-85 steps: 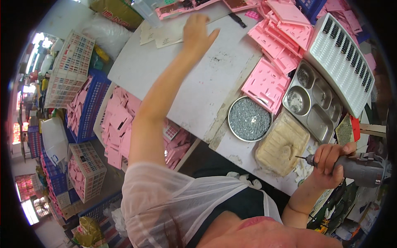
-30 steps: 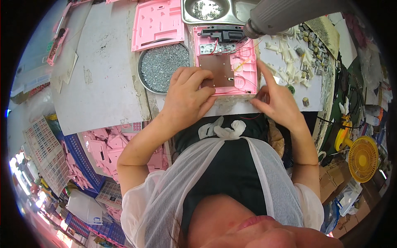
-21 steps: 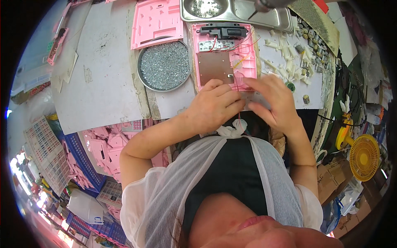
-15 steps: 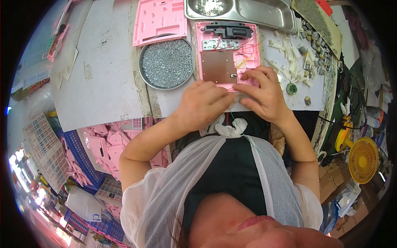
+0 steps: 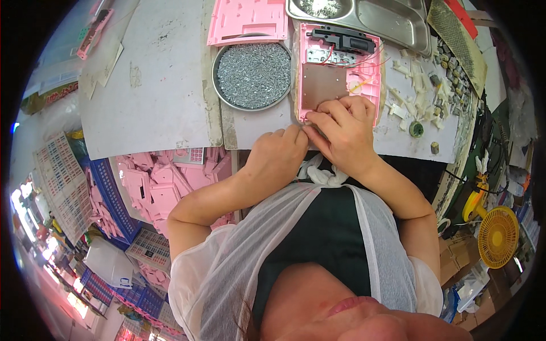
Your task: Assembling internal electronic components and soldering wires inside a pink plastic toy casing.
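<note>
Pink plastic made the open case which was lying before me on the right part of the table, its near edge close to my body; inside it a flat brown board was placed at the lower left, a metal strip was above this board, and a long black part lay at the far end; a few thin wires went along the right side, one of them yellow.

With my right hand I reached over the near end of the case; its fingers were bent and covered the lower part of the board, and its thumb and first finger came near to the left corner; my left hand was just beside, at the table's edge, with its fingers curled and held close together; whether either hand was pinching some thin thing, I cannot tell.

To the left of the case stood a round pan full of small silver screws; behind this pan was another pink half; a steel tray was beyond the case, and white plastic pieces were scattered at its right.
</note>
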